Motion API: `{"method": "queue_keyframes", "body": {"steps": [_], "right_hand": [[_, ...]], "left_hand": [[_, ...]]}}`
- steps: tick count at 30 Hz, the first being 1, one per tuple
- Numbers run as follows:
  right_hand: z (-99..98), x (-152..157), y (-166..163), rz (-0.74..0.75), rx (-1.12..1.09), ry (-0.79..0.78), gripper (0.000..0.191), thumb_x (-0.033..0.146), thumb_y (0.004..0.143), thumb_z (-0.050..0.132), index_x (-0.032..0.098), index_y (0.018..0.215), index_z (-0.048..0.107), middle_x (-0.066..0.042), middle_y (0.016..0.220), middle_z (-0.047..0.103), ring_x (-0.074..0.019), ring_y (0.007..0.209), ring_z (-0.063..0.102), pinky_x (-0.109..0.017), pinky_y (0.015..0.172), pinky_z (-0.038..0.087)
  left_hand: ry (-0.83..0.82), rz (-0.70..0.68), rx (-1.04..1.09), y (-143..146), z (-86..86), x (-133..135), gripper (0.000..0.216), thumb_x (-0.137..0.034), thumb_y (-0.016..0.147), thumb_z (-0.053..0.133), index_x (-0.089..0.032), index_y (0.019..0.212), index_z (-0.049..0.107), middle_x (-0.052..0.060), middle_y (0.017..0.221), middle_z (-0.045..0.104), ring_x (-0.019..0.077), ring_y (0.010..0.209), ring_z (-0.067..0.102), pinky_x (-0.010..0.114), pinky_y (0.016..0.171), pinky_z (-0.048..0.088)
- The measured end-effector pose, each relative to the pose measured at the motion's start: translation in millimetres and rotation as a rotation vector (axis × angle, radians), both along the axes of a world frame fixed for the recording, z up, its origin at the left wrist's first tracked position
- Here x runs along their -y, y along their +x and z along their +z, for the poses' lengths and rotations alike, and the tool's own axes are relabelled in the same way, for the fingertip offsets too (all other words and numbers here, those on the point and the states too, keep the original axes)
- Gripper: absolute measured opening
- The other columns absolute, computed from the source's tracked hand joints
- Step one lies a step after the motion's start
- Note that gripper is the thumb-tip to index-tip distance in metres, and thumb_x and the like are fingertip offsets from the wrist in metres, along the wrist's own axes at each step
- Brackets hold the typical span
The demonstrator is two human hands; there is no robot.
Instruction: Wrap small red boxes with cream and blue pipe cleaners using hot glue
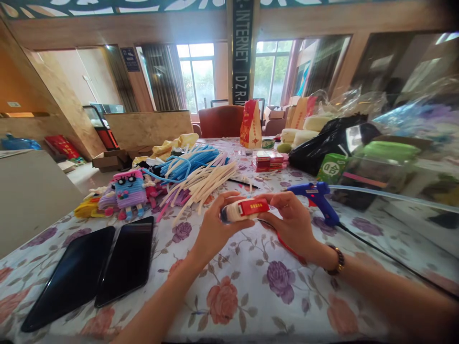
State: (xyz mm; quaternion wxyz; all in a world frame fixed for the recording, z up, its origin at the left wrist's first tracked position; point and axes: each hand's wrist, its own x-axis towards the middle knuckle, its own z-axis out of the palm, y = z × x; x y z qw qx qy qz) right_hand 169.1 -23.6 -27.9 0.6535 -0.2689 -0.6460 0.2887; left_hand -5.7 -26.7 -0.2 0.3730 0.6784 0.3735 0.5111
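Between my hands, above the flowered tablecloth (222, 296), is a small cream-coloured craft piece (234, 211) that looks fuzzy, with a small red box (254, 207) bearing yellow print on its front. My left hand (218, 222) grips the cream piece from the left, fingers over the top and thumb below. At the red box's right end, my right hand (292, 222) closes its thumb and fingers on it. A red-handled tool (289, 248), perhaps scissors, lies under my right hand, mostly hidden. To the right stands a blue glue gun (319, 198) with a lit red light.
Two black tablets (77, 267) lie at left. Behind them sit fuzzy dolls (129, 193) and piled chenille stems, cream (208, 184) and blue (190, 162). Stacked red boxes (268, 161), a black plastic bag (322, 148) and a green-lidded tub (383, 162) stand farther back. The glue gun's cord (387, 255) runs right.
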Motion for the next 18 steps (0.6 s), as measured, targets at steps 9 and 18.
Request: {"method": "queue_keyframes", "body": {"steps": [9,18], "right_hand": [[0.7,2,3,-0.050,0.119,0.094,0.023,0.021,0.078,0.067,0.030,0.090,0.049,0.000,0.111,0.066,-0.0199,0.105,0.060,-0.042,0.089,0.048],[7.5,-3,14,-0.125,0.442,0.216,0.043,0.028,0.074,0.071,0.034,0.109,0.047,-0.002,0.130,0.054,-0.0227,0.119,0.052,-0.044,0.091,0.048]], "left_hand": [[0.205,0.041,-0.038,-1,1.1,6,0.039,-0.025,0.063,0.076,-0.025,0.099,0.061,0.002,0.103,0.064,0.0173,0.092,0.059,0.025,0.075,0.045],[0.257,0.170,-0.097,-3,1.0,5,0.036,-0.010,0.063,0.069,-0.024,0.096,0.061,0.000,0.098,0.066,0.0178,0.091,0.059,0.027,0.079,0.043]]}}
